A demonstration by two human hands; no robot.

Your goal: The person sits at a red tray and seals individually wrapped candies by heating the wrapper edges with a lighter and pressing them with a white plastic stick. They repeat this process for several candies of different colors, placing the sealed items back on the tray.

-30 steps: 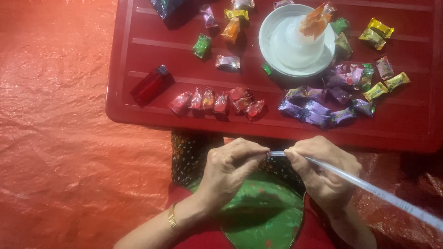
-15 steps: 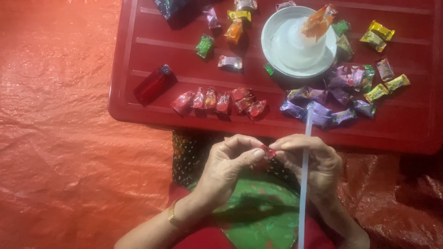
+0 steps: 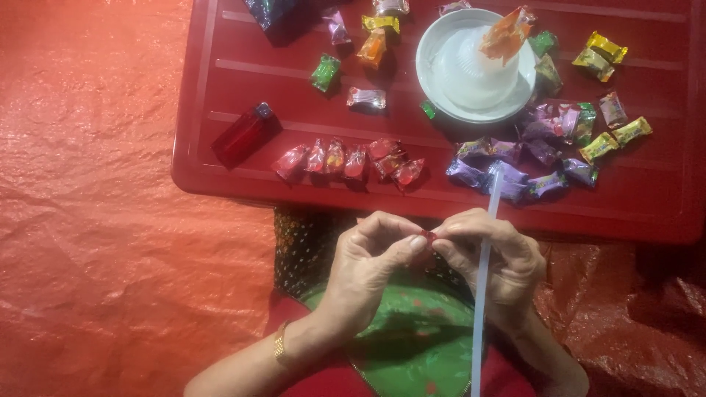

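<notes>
My left hand and my right hand meet over my lap, just below the edge of a low red table. Both pinch a small red wrapped candy between thumbs and fingertips. A long clear plastic stick runs upright through my right hand, its tip reaching up to a cluster of purple candies. A row of red wrapped candies lies on the table in front of my left hand.
A white plate with an upturned clear cup and an orange candy on top stands at the back. Green, yellow, orange and silver candies are scattered around it. A red lighter lies at the left. Red sheeting covers the floor.
The stick swung from lying out to the lower right to standing upright. A small red candy now shows between the fingertips of both hands.
</notes>
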